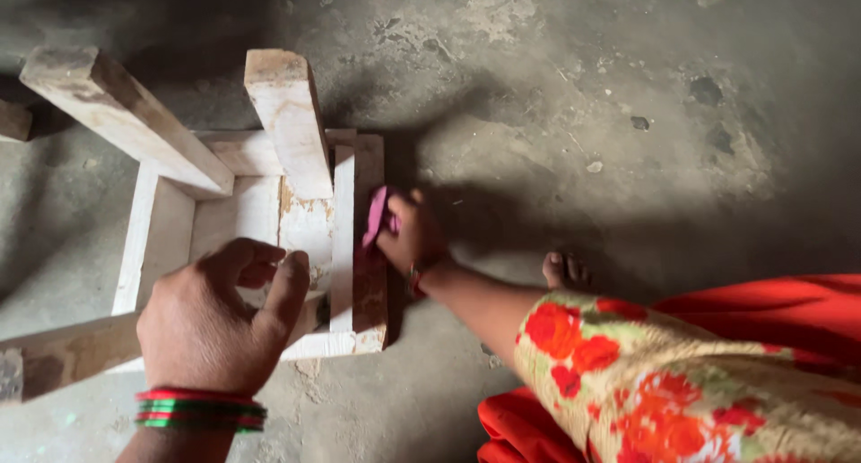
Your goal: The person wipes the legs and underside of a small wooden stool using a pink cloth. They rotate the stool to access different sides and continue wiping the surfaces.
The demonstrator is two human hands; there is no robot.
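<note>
Rough concrete floor (556, 86) | right hand (411, 239) clenches pink cloth (375, 216), probably sandpaper, against upturned wooden stool (260, 212)'s side rail | left hand (211, 324) wraps one leg (63, 351), apparently steadying it | bare foot (565, 270) nearby

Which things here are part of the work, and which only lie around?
In use: upturned wooden stool; pink cloth in right hand; left hand on a stool leg.
Lying about: small stones on concrete floor; wood piece at the left edge.
</note>
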